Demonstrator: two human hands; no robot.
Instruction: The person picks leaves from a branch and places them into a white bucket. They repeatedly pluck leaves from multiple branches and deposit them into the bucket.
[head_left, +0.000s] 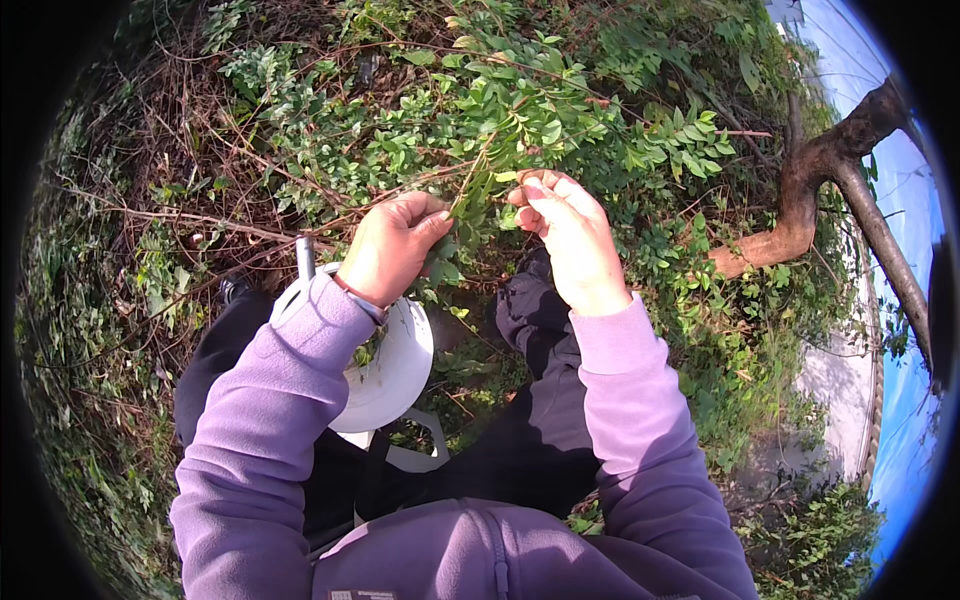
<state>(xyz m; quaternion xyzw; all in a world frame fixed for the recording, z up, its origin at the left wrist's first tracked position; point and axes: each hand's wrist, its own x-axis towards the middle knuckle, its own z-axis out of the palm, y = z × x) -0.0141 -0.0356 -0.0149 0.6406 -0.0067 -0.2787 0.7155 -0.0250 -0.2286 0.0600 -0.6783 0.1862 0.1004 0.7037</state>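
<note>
My left hand (397, 244) pinches a thin leafy stem (474, 184) between thumb and forefinger. The stem rises from its fingertips toward the shrub (517, 124); I cannot tell whether it is still joined to it. To the right, my right hand (574, 232) is curled, with a small yellow-green leaf (505, 177) at its thumb and fingertips. Below my left forearm stands a white plastic bucket (397, 367), partly hidden by the sleeve, with some green leaves (365, 352) inside. A grey metal tube (305, 259) sticks up at its far left rim.
White plastic framing (427, 450) shows under the bucket, between my legs. Dry tangled twigs (172, 142) cover the ground at left. A thick bent tree trunk (799, 202) with branches stands at right, near a pale wall (832, 390). Undergrowth surrounds my shoes.
</note>
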